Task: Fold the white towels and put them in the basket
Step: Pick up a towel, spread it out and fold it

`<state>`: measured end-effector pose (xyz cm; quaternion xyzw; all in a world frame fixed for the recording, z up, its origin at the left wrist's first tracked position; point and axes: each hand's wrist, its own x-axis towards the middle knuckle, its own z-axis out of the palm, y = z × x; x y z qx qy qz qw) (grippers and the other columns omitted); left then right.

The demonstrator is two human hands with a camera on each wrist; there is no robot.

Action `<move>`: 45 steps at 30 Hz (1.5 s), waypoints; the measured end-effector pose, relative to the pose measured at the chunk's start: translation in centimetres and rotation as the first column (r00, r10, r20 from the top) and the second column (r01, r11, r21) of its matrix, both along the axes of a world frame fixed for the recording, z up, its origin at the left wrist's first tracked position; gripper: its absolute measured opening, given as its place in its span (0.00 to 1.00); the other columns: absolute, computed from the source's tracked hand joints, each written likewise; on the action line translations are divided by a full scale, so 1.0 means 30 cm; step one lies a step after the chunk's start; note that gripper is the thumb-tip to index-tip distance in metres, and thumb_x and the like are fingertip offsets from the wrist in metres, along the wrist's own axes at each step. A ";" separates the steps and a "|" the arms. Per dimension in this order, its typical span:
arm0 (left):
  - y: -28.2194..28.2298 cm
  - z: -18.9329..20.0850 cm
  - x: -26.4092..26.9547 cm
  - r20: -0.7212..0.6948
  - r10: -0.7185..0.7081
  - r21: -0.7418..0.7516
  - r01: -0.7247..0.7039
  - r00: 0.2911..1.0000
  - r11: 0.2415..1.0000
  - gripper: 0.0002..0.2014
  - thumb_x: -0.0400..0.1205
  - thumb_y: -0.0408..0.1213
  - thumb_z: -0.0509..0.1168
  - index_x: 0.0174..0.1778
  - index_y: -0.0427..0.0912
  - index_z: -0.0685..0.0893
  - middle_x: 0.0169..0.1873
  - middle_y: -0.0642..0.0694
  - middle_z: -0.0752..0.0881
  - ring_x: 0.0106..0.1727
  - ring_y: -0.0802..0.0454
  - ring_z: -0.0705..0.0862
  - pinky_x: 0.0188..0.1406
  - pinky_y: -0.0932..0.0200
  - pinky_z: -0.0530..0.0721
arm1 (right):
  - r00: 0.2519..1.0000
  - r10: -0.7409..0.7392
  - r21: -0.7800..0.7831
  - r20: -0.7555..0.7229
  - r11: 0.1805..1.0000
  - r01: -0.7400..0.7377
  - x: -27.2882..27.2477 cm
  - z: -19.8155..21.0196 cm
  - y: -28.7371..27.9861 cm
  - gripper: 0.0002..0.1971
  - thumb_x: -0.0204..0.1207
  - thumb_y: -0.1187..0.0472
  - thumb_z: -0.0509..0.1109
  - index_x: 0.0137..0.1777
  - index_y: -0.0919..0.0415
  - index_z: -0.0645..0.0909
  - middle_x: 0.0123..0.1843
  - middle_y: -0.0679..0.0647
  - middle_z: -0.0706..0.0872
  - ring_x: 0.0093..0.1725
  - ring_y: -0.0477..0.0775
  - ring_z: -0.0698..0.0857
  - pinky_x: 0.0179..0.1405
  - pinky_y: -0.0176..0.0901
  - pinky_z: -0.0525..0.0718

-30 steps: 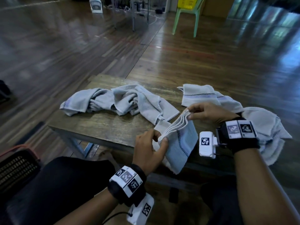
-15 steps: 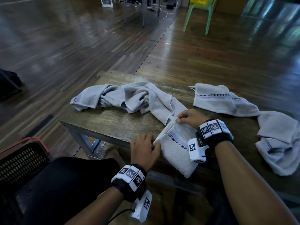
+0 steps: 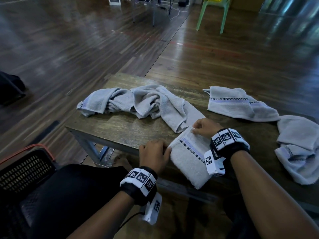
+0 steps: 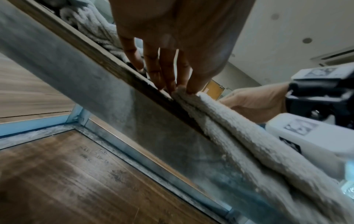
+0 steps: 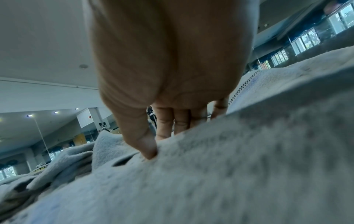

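Note:
A folded white towel [image 3: 188, 159] with a checkered stripe lies on the wooden table [image 3: 120, 128], its near end hanging over the front edge. My left hand [image 3: 155, 156] pinches its near left corner at the table edge; in the left wrist view the fingertips [image 4: 182, 89] meet on the towel's [image 4: 239, 128] folded layers. My right hand [image 3: 203, 128] pinches the far corner, and in the right wrist view its thumb [image 5: 149, 151] digs into the cloth [image 5: 210, 174]. A black mesh basket [image 3: 24, 171] with an orange rim stands on the floor at lower left.
A crumpled towel [image 3: 138, 102] lies across the table's left and middle. Another towel [image 3: 238, 106] lies at the back right, and a bunched one [image 3: 296, 149] at the right edge. A green plastic chair [image 3: 214, 12] stands far back on the wooden floor.
A second ago both hands held the folded towel raised with its layers fanned. Now it lies flat on the table's front edge, both hands still on its corners.

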<state>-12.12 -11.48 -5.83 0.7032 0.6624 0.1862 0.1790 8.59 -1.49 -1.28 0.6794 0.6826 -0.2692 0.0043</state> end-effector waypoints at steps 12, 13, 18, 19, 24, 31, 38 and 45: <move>0.099 0.052 0.178 -0.003 -0.252 -0.075 0.252 0.968 0.965 0.09 0.80 0.42 0.63 0.50 0.48 0.87 0.50 0.46 0.89 0.52 0.43 0.85 0.47 0.54 0.80 | 0.998 -0.068 -0.075 0.007 0.995 0.068 0.293 0.022 -0.249 0.07 0.70 0.56 0.73 0.40 0.51 0.76 0.40 0.46 0.80 0.46 0.53 0.81 0.50 0.46 0.78; 0.100 0.057 0.189 -0.014 -0.263 -0.068 0.261 0.965 0.963 0.09 0.80 0.41 0.62 0.50 0.48 0.87 0.50 0.45 0.89 0.53 0.42 0.85 0.46 0.54 0.80 | 0.997 -0.070 -0.034 -0.011 0.997 0.070 0.300 0.020 -0.261 0.08 0.69 0.58 0.73 0.41 0.51 0.76 0.40 0.46 0.81 0.46 0.54 0.82 0.52 0.48 0.80; 0.100 0.071 0.210 -0.103 -0.325 0.006 0.328 0.940 0.945 0.10 0.81 0.39 0.60 0.51 0.49 0.86 0.51 0.45 0.88 0.54 0.41 0.84 0.47 0.53 0.78 | 0.999 0.041 0.169 -0.009 0.985 -0.039 0.308 0.012 -0.300 0.10 0.69 0.59 0.75 0.48 0.50 0.80 0.43 0.49 0.84 0.43 0.50 0.83 0.49 0.51 0.84; 0.098 0.073 0.211 -0.124 -0.348 0.030 0.354 0.929 0.935 0.10 0.80 0.39 0.59 0.51 0.49 0.85 0.51 0.45 0.88 0.54 0.41 0.84 0.48 0.53 0.77 | 0.998 0.062 0.193 0.020 0.979 -0.064 0.308 0.013 -0.304 0.09 0.70 0.58 0.75 0.48 0.51 0.81 0.43 0.48 0.83 0.43 0.48 0.82 0.48 0.49 0.83; 0.080 0.070 0.229 -0.187 -0.500 0.127 0.525 0.846 0.841 0.10 0.79 0.38 0.60 0.52 0.48 0.85 0.52 0.50 0.85 0.55 0.46 0.82 0.49 0.56 0.72 | 0.993 0.101 0.250 0.060 0.962 -0.113 0.299 0.009 -0.313 0.06 0.71 0.59 0.74 0.48 0.57 0.84 0.45 0.50 0.84 0.43 0.49 0.81 0.46 0.42 0.78; 0.095 0.069 0.233 -0.146 -0.429 0.013 0.436 0.891 0.900 0.08 0.79 0.36 0.59 0.48 0.46 0.84 0.52 0.46 0.84 0.54 0.45 0.82 0.42 0.57 0.74 | 0.985 0.142 0.301 0.098 0.939 -0.165 0.289 0.004 -0.329 0.06 0.73 0.62 0.71 0.39 0.55 0.76 0.42 0.50 0.79 0.44 0.53 0.80 0.43 0.47 0.78; 0.101 0.054 0.239 -0.106 -0.384 -0.011 0.385 0.917 0.923 0.06 0.80 0.36 0.60 0.45 0.46 0.82 0.48 0.45 0.84 0.51 0.44 0.82 0.44 0.50 0.81 | 0.975 0.168 0.359 0.144 0.910 -0.210 0.287 -0.007 -0.337 0.03 0.74 0.62 0.68 0.41 0.57 0.77 0.39 0.48 0.80 0.37 0.50 0.78 0.35 0.41 0.72; 0.106 0.065 0.249 -0.064 -0.345 -0.018 0.344 0.936 0.939 0.07 0.82 0.34 0.60 0.49 0.43 0.83 0.52 0.42 0.85 0.54 0.42 0.82 0.45 0.53 0.77 | 0.991 0.108 0.442 0.075 0.887 -0.130 0.278 -0.010 -0.323 0.03 0.73 0.65 0.69 0.40 0.63 0.77 0.33 0.55 0.86 0.32 0.55 0.83 0.33 0.44 0.79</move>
